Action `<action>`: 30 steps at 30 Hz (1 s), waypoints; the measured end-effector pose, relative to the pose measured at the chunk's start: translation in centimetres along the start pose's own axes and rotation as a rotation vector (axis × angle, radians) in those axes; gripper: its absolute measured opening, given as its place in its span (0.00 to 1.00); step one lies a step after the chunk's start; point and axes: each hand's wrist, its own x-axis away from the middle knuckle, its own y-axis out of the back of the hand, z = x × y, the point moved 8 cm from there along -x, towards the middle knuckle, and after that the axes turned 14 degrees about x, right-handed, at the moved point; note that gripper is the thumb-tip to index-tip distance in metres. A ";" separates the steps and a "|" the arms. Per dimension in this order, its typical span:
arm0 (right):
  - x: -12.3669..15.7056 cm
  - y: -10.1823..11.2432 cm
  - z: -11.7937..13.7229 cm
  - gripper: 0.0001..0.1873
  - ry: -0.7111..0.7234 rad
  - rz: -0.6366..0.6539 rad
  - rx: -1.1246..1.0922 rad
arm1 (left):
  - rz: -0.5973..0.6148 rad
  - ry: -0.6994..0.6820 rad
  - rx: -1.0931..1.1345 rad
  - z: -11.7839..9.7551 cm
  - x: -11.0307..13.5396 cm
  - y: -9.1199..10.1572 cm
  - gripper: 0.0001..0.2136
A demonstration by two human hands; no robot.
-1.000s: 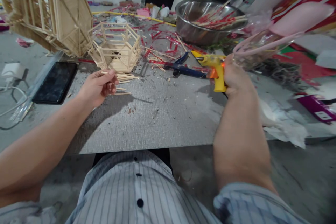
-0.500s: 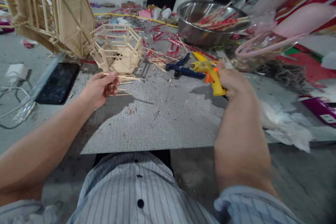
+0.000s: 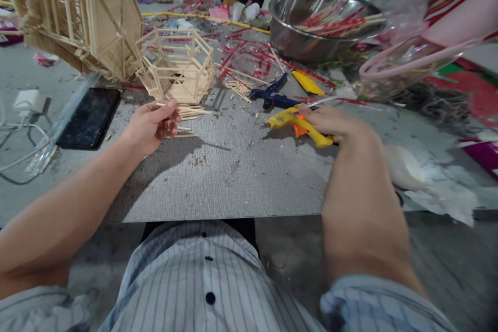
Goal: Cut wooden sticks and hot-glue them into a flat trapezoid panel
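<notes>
My left hand is closed in a pinch on a thin wooden stick, mostly hidden by the fingers. Several loose wooden sticks lie on the table just beyond it. Behind them stands a six-sided open frame of sticks. My right hand grips a yellow hot glue gun with an orange trigger and a small glowing light, its nozzle pointing left. A pale rod shows by its back end. Just behind the gun lie dark blue pliers with one yellow handle visible.
A larger stick-built lantern-like structure rests tilted at the back left, near a black phone and white charger. A steel bowl holds red-wrapped sticks. To the right are a pink-rimmed basket and crumpled tissue.
My right hand has brought the glue gun left and down, away from the pliers, uncovering the yellow handle. My left hand keeps its pinch. The view has shifted slightly.
</notes>
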 end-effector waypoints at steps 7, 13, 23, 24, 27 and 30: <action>0.7 0.2 1.1 0.33 -0.118 0.139 0.290 | 0.005 0.003 -0.039 0.1 0.0 0.0 0.15; 0.8 2.1 1.3 0.28 -0.159 -0.044 0.509 | -0.001 0.021 0.014 0.4 -0.1 0.0 0.13; 7.9 -2.0 15.2 0.10 0.782 -0.299 -0.380 | 0.020 0.107 0.088 1.4 1.2 -2.1 0.14; 8.3 -2.9 16.0 0.13 0.812 -0.264 -0.414 | 0.032 0.113 0.088 1.5 1.4 -2.3 0.14; 9.1 -4.3 17.0 0.13 0.825 -0.211 -0.465 | 0.078 0.151 0.076 2.3 1.8 -3.1 0.14; 9.6 -4.2 17.1 0.12 0.840 -0.213 -0.535 | 0.117 0.185 0.057 3.1 2.1 -3.6 0.14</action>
